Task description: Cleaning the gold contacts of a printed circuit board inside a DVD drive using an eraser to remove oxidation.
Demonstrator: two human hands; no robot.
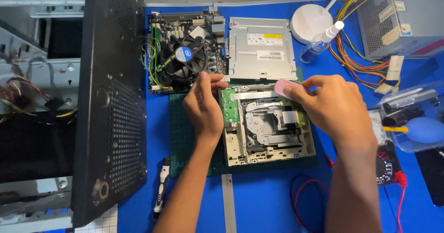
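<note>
A black computer case panel (111, 99) stands far left, with a screwdriver (161, 187) lying below the left forearm. The left hand (203, 106) rests on the top left corner of the opened disc drive (266, 124), fingers curled against its green board; whether they pinch anything cannot be told. Just behind this hand sits a motherboard (187, 50) with its fan. The right hand (335, 106) pinches a pink eraser (286, 87) over the drive's top edge, a spray bottle (319, 41) beyond it
</note>
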